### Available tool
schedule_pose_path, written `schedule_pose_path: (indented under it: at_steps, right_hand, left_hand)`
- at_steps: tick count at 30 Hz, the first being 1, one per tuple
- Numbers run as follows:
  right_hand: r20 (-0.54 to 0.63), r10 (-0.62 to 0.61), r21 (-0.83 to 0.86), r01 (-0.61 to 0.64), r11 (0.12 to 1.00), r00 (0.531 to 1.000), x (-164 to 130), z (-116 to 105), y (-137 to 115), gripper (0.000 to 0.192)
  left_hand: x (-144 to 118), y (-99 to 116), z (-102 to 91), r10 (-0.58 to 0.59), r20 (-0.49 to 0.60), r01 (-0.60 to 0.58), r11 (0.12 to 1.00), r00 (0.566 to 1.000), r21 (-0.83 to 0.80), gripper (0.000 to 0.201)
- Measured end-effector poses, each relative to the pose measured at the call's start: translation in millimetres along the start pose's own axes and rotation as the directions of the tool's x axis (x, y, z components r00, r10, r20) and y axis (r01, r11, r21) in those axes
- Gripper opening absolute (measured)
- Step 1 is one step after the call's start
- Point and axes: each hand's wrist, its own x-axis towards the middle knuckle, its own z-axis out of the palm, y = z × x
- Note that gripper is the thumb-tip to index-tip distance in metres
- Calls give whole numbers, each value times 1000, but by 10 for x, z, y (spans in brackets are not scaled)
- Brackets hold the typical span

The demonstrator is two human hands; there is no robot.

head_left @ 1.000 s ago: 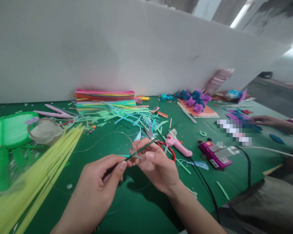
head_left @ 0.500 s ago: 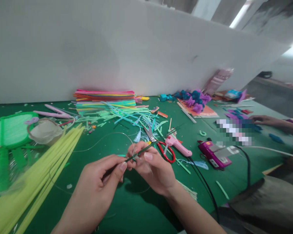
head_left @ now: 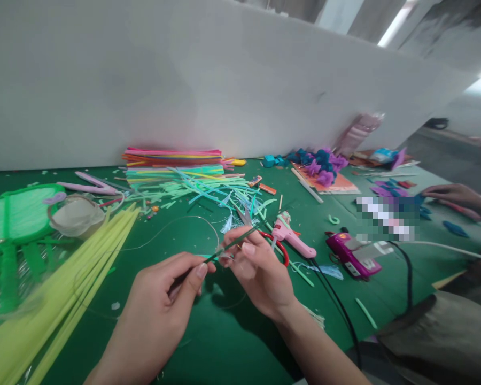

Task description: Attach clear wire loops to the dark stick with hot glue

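Head view: over the green table [head_left: 232, 342], we pinch a thin dark green stem [head_left: 234, 245] between both hands, left hand [head_left: 160, 315] gripping its lower end, right hand [head_left: 256, 270] closed around the middle, near red-handled scissors [head_left: 278, 247].

1. A single head-worn view is given, aimed forward and down.
2. The bare left hand [head_left: 160, 305] and right hand [head_left: 256, 272] are seen close, with the green felt-covered table [head_left: 224, 342] beyond the fingers.
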Motion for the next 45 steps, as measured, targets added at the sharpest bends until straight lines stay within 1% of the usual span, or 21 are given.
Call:
schedule_pose_path:
  at_steps: [1, 3, 6, 8, 11, 13, 15, 17, 18, 20, 21, 23, 25, 28, 31, 33, 37, 41, 43, 45]
  right_hand:
    - [-29, -34, -39, 33, 999, 999, -3, -5, -4, 21]
    - [-51, -101, -152, 93, 984, 994, -13, -5, -8, 19]
    - [-31, -184, -323, 164, 932, 982, -22, 14, -11, 15]
    - [-20, -193, -399, 170, 901, 981, -21, 30, -14, 13]
    - [-23, -177, -461, 147, 875, 984, -12, 51, -21, 12]
    - [-42, -199, -482, 154, 862, 979, -7, 61, -24, 11]
    - [-75, -252, -504, 181, 845, 965, -5, 67, -29, 9]
    - [-122, -311, -518, 207, 830, 943, -7, 70, -32, 9]
    - [-139, -332, -525, 215, 823, 933, -8, 69, -32, 9]
    - [-151, -360, -546, 226, 807, 921, -15, 68, -24, 10]
    - [-142, -365, -556, 231, 798, 920, -19, 68, -16, 10]
    - [-107, -361, -574, 239, 783, 926, -33, 74, 9, 10]
    - [-69, -353, -577, 251, 777, 933, -49, 86, 40, 9]
    - [-26, -341, -576, 265, 773, 940, -72, 112, 78, 9]
    - [-11, -328, -585, 260, 768, 945, -86, 130, 94, 10]
    - [-17, -322, -586, 252, 771, 947, -90, 133, 97, 10]
    - [-62, -299, -532, 222, 817, 952, -83, 122, 102, 9]
    - [-149, -259, -475, 160, 865, 954, -80, 118, 110, 12]
    - [-177, -245, -462, 140, 876, 953, -87, 119, 116, 13]
    - [-178, -240, -453, 137, 881, 954, -97, 117, 123, 13]
  left_hand:
    - [-2, -6, 2, 4, -14, -4, 1000, 1000, 16, 24]
    - [-3, -22, 7, 17, -35, -15, 999, 999, 52, 22]
    - [1, -46, 20, 60, -53, -54, 993, 997, 104, 20]
    - [5, -59, 28, 85, -47, -79, 989, 995, 124, 19]
    - [3, -74, 41, 92, -25, -88, 987, 995, 133, 20]
    - [2, -82, 52, 86, -26, -81, 987, 996, 141, 21]
    - [5, -95, 63, 73, -60, -63, 986, 995, 151, 20]
    - [14, -118, 71, 23, -142, -2, 990, 990, 143, 23]
    - [21, -132, 75, -24, -186, 46, 992, 982, 115, 27]
    - [39, -158, 80, -129, -240, 131, 991, 962, -6, 35]
    - [48, -164, 83, -172, -241, 156, 984, 955, -85, 39]
    - [63, -158, 89, -194, -226, 146, 966, 955, -211, 45]
    - [71, -124, 93, -153, -211, 105, 969, 965, -225, 40]
    - [68, -57, 94, -60, -223, 31, 991, 973, -132, 20]
    - [60, -26, 95, 11, -272, -30, 997, 962, -67, 9]
    - [54, -32, 98, 60, -285, -71, 997, 957, -27, 4]
    - [38, -59, 110, 226, -268, -197, 972, 936, 130, 10]
    - [31, -73, 123, 390, -255, -310, 902, 885, 301, 16]
    - [33, -79, 127, 447, -248, -353, 869, 859, 345, 17]
    - [37, -89, 129, 487, -241, -381, 844, 840, 376, 19]
